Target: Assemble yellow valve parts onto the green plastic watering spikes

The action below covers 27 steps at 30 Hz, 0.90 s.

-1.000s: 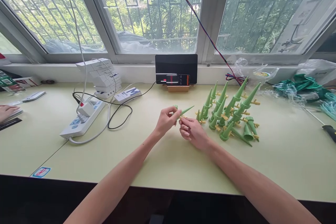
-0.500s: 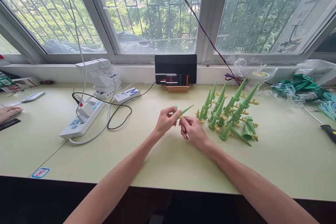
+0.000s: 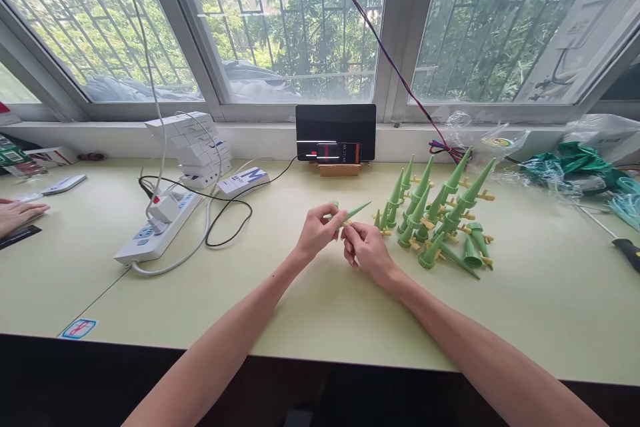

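Observation:
A green plastic watering spike (image 3: 358,209) is held above the table, its point aimed up and to the right. My left hand (image 3: 320,228) is closed around its body, which the fingers mostly hide. The fingertips of my right hand (image 3: 367,248) pinch a small yellow valve (image 3: 346,223) on the spike's side; most of the valve is covered. To the right stands a cluster of similar green spikes (image 3: 415,217) with yellow valves, most upright with points up. A few lie tipped over, such as the spike (image 3: 472,252) at the cluster's front right.
A white power strip (image 3: 167,230) with cables lies left, beside a stack of white boxes (image 3: 193,153). A phone (image 3: 339,153) leans against a black tablet (image 3: 336,121) at the back. Right are green plastic bags (image 3: 575,167) and a screwdriver (image 3: 627,253). Another person's hand (image 3: 20,215) rests far left.
My hands and the held spike stay almost in place. The whole view has shifted very slightly. The other person's hand at far left has moved a little to the right.

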Tool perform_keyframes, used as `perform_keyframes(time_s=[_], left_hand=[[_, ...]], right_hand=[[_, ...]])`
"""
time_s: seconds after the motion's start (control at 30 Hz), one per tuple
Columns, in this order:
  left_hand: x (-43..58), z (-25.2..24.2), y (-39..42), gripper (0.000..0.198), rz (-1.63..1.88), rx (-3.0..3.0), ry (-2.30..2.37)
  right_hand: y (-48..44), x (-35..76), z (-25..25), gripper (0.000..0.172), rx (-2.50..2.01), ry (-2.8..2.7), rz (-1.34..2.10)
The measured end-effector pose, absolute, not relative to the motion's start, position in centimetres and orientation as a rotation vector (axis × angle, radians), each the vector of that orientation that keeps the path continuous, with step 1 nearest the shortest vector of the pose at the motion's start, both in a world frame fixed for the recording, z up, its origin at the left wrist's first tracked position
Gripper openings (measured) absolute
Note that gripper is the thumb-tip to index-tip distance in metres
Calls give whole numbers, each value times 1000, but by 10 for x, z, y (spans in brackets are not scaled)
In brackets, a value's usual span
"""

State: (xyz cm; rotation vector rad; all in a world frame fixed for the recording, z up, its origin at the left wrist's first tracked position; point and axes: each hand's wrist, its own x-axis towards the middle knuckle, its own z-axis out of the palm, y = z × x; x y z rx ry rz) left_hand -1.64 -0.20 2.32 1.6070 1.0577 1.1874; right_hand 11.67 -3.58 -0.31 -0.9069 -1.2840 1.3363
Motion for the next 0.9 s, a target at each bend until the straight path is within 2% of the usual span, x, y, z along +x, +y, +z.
perform_keyframes(time_s=[0.17, 0.3, 0.8, 0.9], left_hand=[[-16, 23, -2, 35, 1180, 1595, 1043], [-16, 24, -3, 35, 1179, 1592, 1046], [-16, 23, -2, 37, 1153, 1549, 1037], [-16, 23, -2, 37, 1151, 1545, 1035]], right_hand=[[-36, 118, 5, 35, -737, -914, 1764], [-36, 120, 8, 36, -720, -836, 1844], [-38, 117, -4, 34, -980, -1391, 1120], [-38, 117, -4, 33, -993, -1397, 1112]])
